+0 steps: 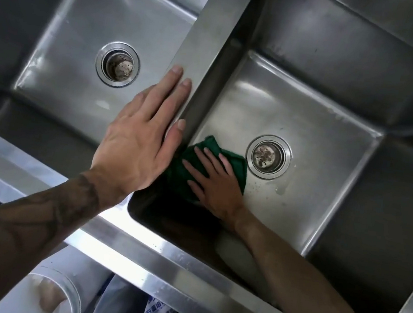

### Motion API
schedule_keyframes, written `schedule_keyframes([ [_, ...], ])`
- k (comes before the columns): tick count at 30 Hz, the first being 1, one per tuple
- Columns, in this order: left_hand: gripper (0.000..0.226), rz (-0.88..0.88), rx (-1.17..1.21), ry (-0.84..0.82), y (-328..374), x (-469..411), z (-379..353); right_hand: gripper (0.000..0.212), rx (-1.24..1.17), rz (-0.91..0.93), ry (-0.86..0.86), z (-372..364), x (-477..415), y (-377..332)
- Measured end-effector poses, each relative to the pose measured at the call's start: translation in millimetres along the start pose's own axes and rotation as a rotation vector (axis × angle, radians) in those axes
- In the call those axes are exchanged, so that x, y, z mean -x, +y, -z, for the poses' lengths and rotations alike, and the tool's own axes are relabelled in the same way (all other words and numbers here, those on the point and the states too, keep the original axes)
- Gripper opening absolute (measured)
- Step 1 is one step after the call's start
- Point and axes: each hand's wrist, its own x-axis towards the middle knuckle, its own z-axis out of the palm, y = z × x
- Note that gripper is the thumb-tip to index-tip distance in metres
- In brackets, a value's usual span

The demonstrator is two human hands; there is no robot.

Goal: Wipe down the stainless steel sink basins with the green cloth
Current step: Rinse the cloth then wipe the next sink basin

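Head view. The tattooed left forearm (22, 225) is nearest, crossing the front rim (149, 250). The left hand (140, 132) lies flat on the divider (214, 40) between the basins, fingers straight and released, holding nothing.

In the right basin (309, 111), the right hand (215, 183) presses the green cloth (209, 147) onto the floor, fingers spread and straight, not curled round it.

- Cloth sits in the near-left corner, at the foot of the divider wall.
- Its right edge is just beside the drain (268, 156).
- Bare floor lies open beyond and right of the drain.
- Cloth's left part is lost under the left hand and in shadow.
- Cloth is bunched; its long axis runs roughly from divider towards drain.

The left basin (86, 24) shows its own strainer (118, 64).
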Motion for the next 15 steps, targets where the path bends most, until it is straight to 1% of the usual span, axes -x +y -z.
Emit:
schedule_keyframes([
  [3, 0.057, 0.005, 0.012, 0.006, 0.5, 0.2, -0.5, 0.051, 0.043, 0.077, -0.044, 14.0, 41.8, 35.7],
  [6, 0.058, -0.001, 0.014, -0.003, -1.6, 0.2, -1.6, 0.052, 0.061, 0.061, -0.082, 24.5, 77.0, 55.5],
  [8, 0.058, -0.003, 0.016, -0.006, -2.6, -0.2, -1.7, 0.050, 0.070, 0.040, -0.065, 21.6, 72.6, 49.5],
  [11, 0.057, -0.002, 0.020, -0.002, -2.1, -0.3, 0.1, 0.049, 0.040, 0.040, -0.032, 11.9, 33.1, 25.5],
  [13, 0.057, 0.005, 0.020, 0.006, -0.2, 0.7, 0.8, 0.049, 0.026, 0.040, -0.046, 7.4, 6.9, 12.6],
  [15, 0.057, 0.008, 0.006, 0.005, 0.3, 0.7, 0.5, 0.050, 0.037, 0.061, -0.079, 6.6, 5.4, 13.9],
])
